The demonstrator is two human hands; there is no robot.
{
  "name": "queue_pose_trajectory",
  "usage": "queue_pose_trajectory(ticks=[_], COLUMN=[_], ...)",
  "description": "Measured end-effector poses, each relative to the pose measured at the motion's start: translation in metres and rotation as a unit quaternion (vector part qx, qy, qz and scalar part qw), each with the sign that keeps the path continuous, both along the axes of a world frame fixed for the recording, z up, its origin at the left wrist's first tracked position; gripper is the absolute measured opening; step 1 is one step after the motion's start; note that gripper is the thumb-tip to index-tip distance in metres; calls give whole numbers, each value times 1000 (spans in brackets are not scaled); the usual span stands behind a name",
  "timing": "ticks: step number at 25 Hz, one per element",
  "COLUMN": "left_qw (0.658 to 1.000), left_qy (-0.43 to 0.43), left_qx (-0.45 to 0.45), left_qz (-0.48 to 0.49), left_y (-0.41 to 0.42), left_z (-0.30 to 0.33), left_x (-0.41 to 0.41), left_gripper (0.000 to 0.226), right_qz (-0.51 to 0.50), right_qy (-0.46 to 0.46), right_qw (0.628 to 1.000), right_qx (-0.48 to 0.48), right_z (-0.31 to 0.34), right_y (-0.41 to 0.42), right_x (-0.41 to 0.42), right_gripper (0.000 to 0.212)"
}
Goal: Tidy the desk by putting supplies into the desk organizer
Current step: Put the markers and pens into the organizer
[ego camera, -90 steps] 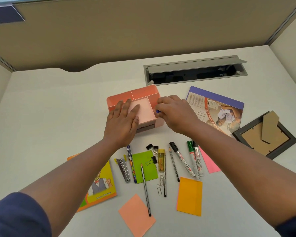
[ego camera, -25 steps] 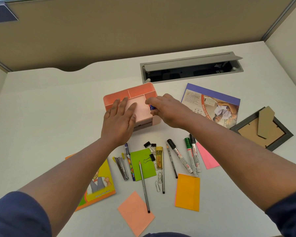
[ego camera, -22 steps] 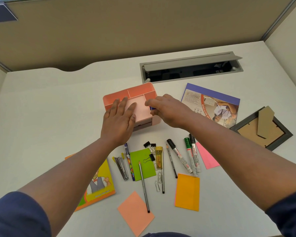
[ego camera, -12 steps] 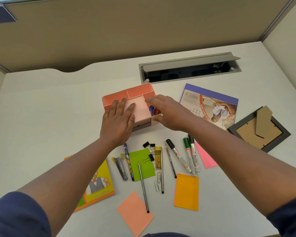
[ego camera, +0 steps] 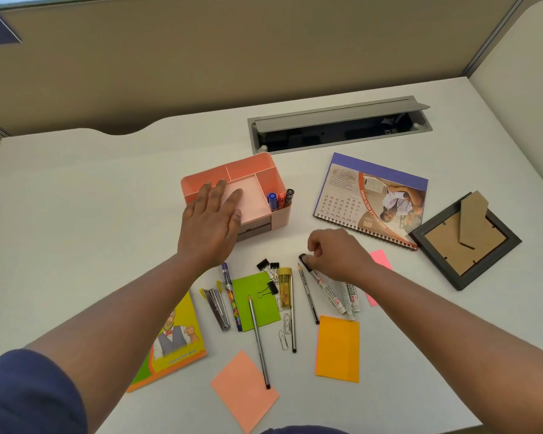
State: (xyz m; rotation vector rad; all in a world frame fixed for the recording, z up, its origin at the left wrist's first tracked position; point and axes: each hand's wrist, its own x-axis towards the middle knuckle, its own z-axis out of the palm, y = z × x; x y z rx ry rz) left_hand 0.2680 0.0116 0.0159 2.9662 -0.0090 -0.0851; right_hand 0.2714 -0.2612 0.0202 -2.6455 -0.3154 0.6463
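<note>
The salmon desk organizer (ego camera: 232,170) stands mid-desk with a blue marker (ego camera: 271,199), a red one and a dark one upright in its right compartment. My left hand (ego camera: 210,227) lies flat on the organizer's top, fingers spread. In front of the organizer my right hand (ego camera: 336,255) pinches the cap end of a black-capped marker (ego camera: 326,288) that lies on the desk. Two more markers (ego camera: 351,296) lie partly under that hand. Beside them are a pencil (ego camera: 308,296), binder clips (ego camera: 267,266), a yellow lead box (ego camera: 285,286), a patterned pen (ego camera: 231,292) and a stapler (ego camera: 217,308).
Sticky notes lie around: green (ego camera: 256,311), orange (ego camera: 337,349), salmon (ego camera: 245,389), pink (ego camera: 380,260). Two long pencils (ego camera: 259,339) and paper clips (ego camera: 284,333) are near. A calendar (ego camera: 370,198) and a photo frame (ego camera: 464,242) sit right, a notebook (ego camera: 176,339) left, an open cable hatch (ego camera: 339,130) behind.
My right hand let go of the blue marker in the organizer's right compartment, then came back toward me and closed on the black-capped marker. My left hand stayed on the organizer.
</note>
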Motion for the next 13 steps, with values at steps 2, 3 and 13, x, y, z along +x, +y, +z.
queue_pose_trajectory(ticks=[2,3,13], left_qw=[1000,1000,1000], left_qy=[-1,-1,-6], left_qx=[-1,-2,1], left_qz=[-2,-3,-3], left_y=[0,1,1], left_z=[0,-1,-2], left_x=[0,0,0], left_gripper=[59,59,59], right_qz=[17,24,-113], right_qy=[25,27,-62], right_qw=[999,999,973], right_qx=[-29,-40,190], right_z=[-7,-10,37], right_y=[1,2,3], right_x=[-7,-10,4], right_gripper=[21,20,53])
